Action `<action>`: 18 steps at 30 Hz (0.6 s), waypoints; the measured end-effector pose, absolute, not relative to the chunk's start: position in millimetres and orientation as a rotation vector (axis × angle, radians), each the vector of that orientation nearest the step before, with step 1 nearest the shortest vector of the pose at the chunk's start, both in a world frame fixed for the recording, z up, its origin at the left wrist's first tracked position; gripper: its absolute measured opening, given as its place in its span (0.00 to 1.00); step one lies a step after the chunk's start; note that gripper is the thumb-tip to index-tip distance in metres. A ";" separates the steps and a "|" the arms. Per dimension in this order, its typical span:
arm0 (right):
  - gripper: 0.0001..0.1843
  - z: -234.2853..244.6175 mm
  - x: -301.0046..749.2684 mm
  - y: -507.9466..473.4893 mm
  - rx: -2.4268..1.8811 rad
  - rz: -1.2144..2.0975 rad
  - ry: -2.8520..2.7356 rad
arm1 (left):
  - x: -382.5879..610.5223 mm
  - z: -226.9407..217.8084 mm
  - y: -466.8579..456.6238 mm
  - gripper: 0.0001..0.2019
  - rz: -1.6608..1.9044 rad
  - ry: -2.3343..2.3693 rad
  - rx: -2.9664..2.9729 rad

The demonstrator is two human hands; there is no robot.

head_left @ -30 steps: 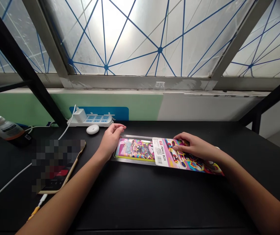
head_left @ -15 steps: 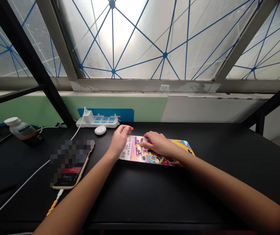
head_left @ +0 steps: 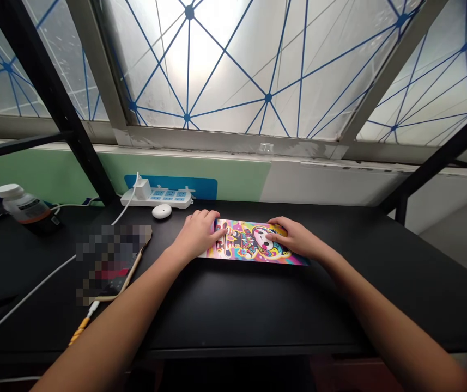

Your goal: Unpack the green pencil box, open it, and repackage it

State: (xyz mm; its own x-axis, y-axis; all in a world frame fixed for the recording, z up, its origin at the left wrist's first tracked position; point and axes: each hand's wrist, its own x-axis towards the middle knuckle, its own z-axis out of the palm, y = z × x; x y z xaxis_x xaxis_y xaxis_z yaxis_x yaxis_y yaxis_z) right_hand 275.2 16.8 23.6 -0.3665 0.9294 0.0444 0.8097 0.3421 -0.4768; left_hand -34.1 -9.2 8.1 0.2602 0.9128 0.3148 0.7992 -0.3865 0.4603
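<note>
Gripping at both ends: two hands are pinning a bright box!

Left hand [head_left: 195, 233] is closing over one end of the cartoon-printed box [head_left: 243, 242], thumb pressing its face; right hand [head_left: 298, 237] is clasping the other end, its thumb lying on the face too. Between them the box is resting flat on the black table [head_left: 225, 310], and the left hand is hiding part of its end. What the fingertips are doing underneath, we cannot tell.

Crowding the left side now! A white round case [head_left: 162, 211] is sitting just beyond the left hand, a power strip [head_left: 170, 197] lying behind it. Left of that grip, a phone [head_left: 113, 264] is lying close beside the forearm, which is partly blocking our view of it. Farther left, a white-capped bottle [head_left: 26, 209] is standing well apart.
</note>
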 end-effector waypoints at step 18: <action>0.04 37.1 261.0 -51.0 -1.275 -0.463 -2.557 | -25.0 45.7 -56.5 0.08 0.560 1.338 2.896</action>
